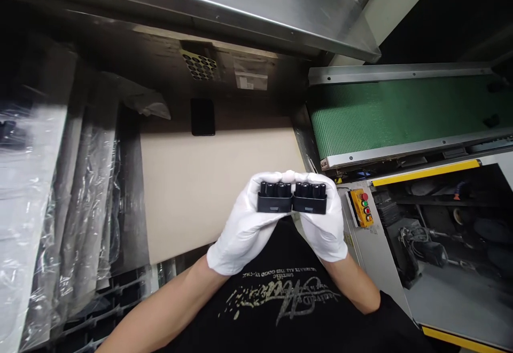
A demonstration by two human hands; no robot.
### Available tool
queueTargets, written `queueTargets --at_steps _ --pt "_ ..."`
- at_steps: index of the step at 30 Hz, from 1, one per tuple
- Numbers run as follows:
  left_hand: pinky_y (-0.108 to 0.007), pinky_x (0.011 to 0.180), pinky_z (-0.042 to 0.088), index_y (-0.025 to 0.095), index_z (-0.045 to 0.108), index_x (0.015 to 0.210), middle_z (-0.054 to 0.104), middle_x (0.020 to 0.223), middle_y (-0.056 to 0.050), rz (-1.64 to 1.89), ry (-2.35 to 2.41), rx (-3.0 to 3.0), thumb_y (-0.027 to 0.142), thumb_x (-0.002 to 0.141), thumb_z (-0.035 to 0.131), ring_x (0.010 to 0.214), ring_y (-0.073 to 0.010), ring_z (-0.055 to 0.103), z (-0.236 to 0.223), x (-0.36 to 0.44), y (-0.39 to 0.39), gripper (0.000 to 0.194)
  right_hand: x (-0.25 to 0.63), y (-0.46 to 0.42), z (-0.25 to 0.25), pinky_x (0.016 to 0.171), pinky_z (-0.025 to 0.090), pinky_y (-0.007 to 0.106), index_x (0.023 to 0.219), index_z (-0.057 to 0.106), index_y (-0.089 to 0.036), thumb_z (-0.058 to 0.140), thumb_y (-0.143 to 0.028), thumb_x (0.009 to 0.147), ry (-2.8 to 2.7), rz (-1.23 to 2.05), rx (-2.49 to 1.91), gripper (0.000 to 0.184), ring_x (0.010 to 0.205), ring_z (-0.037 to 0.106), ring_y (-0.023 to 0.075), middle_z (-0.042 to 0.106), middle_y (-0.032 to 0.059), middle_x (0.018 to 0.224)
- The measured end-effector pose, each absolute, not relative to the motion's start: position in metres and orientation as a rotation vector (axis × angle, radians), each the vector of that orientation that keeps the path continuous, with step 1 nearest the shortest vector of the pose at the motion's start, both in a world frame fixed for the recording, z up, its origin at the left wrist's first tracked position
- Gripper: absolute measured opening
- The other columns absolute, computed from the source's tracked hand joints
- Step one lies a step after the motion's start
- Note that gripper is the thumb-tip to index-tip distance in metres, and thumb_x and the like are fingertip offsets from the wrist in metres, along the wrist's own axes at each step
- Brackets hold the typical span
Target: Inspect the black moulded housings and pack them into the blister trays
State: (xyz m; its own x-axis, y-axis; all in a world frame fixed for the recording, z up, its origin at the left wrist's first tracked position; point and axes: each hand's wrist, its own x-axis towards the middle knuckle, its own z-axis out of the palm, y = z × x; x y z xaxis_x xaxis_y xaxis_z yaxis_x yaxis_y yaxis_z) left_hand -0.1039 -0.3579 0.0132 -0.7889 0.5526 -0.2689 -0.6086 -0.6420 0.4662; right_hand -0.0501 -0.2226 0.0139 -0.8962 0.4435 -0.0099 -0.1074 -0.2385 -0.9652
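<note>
Both my hands wear white gloves and are raised side by side in front of my chest. My left hand [244,222] is closed around a black plastic housing [274,203] with several short round tubes standing up from it. A matching black housing [310,204] is in the grip of my right hand [331,230]. The two housings sit almost edge to edge, their flat fronts facing the camera. Beyond my hands lies a beige board [216,182] on the bench. A flat black rectangular object [202,117], like a phone, rests at its far edge.
Plastic-wrapped stacks [80,182] stand at the left. A metal shelf [240,0] overhangs the back, above a sheet of round dark stickers [199,64] and a clear bag [251,75]. At the right are a green conveyor belt [401,110] and a yellow button box [362,209].
</note>
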Motion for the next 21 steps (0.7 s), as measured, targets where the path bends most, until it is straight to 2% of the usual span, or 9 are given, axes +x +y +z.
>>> queueTargets --at_steps 4,7,14,18,21 --pt "-0.047 0.116 0.06 0.03 0.081 0.103 0.078 0.123 -0.001 2.407 0.768 -0.125 0.017 0.07 0.101 0.128 -0.0286 0.071 0.015 -0.105 -0.358 0.041 -0.052 -0.223 0.015 0.12 0.057 0.057 0.115 0.072 -0.032 0.1 -0.039 0.073 -1.71 2.174 -0.449 0.051 0.124 0.075 0.0296 0.081 0.0032 0.121" --pt "-0.048 0.117 0.06 0.03 0.082 0.105 0.078 0.121 -0.002 2.437 0.871 -0.153 0.018 0.069 0.101 0.129 -0.03 0.069 0.014 -0.105 -0.359 0.043 -0.054 -0.224 0.015 0.119 0.058 0.057 0.118 0.073 -0.03 0.098 -0.038 0.074 -1.735 2.129 -0.476 0.051 0.122 0.075 0.0301 0.081 0.0041 0.122" --pt "-0.046 0.121 0.056 0.033 0.083 0.109 0.079 0.122 -0.002 2.519 1.23 -0.124 0.02 0.079 0.094 0.127 -0.0303 0.07 0.009 -0.103 -0.355 0.034 -0.059 -0.234 0.023 0.111 0.063 0.05 0.117 0.08 -0.031 0.092 -0.021 0.078 -1.978 1.761 -0.526 0.043 0.118 0.077 0.028 0.082 0.0029 0.123" --pt "-0.049 0.124 0.054 0.031 0.082 0.113 0.078 0.13 -0.002 2.5 0.985 -0.136 0.014 0.078 0.089 0.134 -0.0315 0.068 0.007 -0.105 -0.358 0.039 -0.059 -0.235 0.029 0.111 0.064 0.05 0.121 0.08 -0.033 0.092 -0.022 0.08 -1.925 1.819 -0.489 0.044 0.119 0.077 0.0289 0.082 0.0019 0.124" --pt "-0.048 0.118 0.06 0.029 0.08 0.115 0.077 0.134 -0.004 2.42 0.766 -0.126 0.009 0.076 0.086 0.133 -0.0308 0.069 0.003 -0.108 -0.362 0.044 -0.057 -0.232 0.029 0.111 0.065 0.05 0.125 0.079 -0.035 0.088 -0.021 0.085 -1.96 1.794 -0.443 0.043 0.121 0.077 0.0277 0.081 0.0018 0.127"
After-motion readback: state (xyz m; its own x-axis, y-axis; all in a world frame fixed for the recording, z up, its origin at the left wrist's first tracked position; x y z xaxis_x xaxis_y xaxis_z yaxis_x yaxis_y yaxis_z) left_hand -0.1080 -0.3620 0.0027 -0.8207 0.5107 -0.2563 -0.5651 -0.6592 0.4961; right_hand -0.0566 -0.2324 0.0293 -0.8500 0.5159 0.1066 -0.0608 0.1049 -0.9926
